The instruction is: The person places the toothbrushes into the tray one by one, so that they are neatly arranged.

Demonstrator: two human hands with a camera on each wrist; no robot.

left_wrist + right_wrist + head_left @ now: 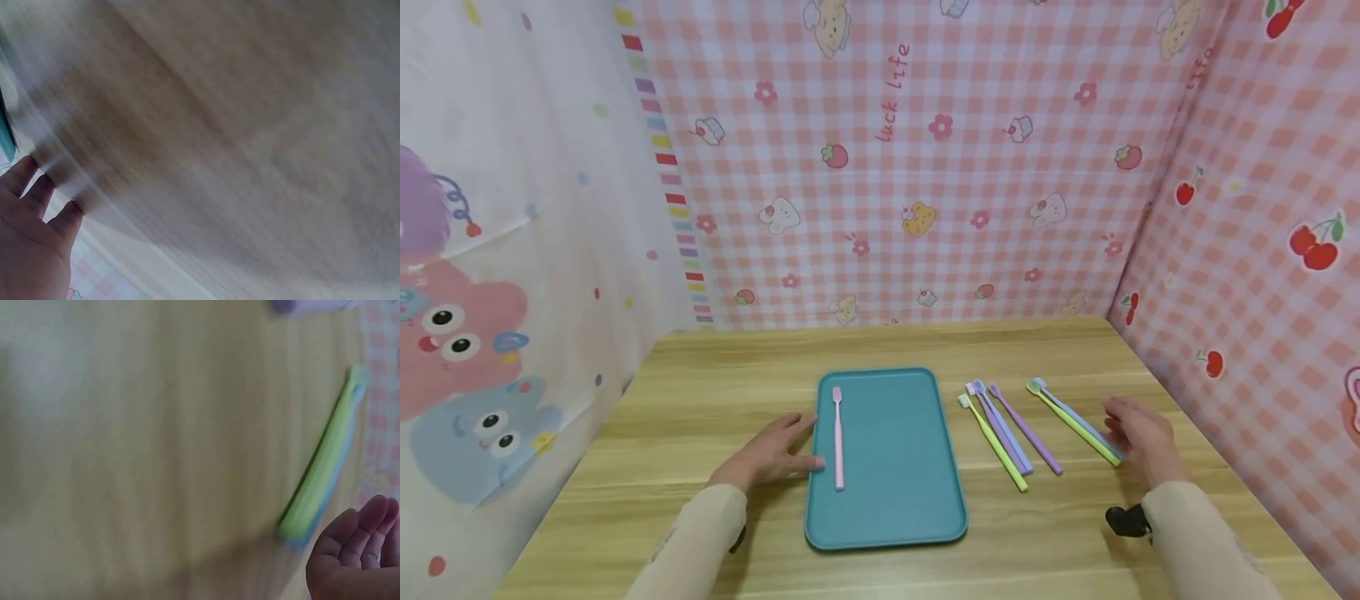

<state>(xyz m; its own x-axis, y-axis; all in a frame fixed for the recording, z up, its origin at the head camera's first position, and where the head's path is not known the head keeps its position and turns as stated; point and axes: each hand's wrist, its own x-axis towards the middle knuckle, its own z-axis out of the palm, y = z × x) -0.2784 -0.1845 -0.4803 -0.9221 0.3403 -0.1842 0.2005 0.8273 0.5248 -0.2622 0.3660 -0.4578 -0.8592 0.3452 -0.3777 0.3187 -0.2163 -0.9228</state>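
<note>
A teal tray point(895, 467) lies on the table with a pink toothbrush point(839, 450) on its left side. My left hand point(771, 450) rests at the tray's left edge, fingers spread, the thumb reaching the rim. In the left wrist view its fingers look relaxed. My right hand point(1144, 437) is beside the handle ends of a green toothbrush point(1067, 417) and a blue toothbrush point(1081, 418) that lie together. Its fingers are loosely bent and hold nothing in the right wrist view. Whether they touch the handles, I cannot tell.
Between the tray and that pair lie another green toothbrush point(996, 446), a purple toothbrush point(1026, 430) and an overlapping purple and blue pair. Patterned cloth point(887, 183) rises behind and at both sides of the wooden table point(737, 358).
</note>
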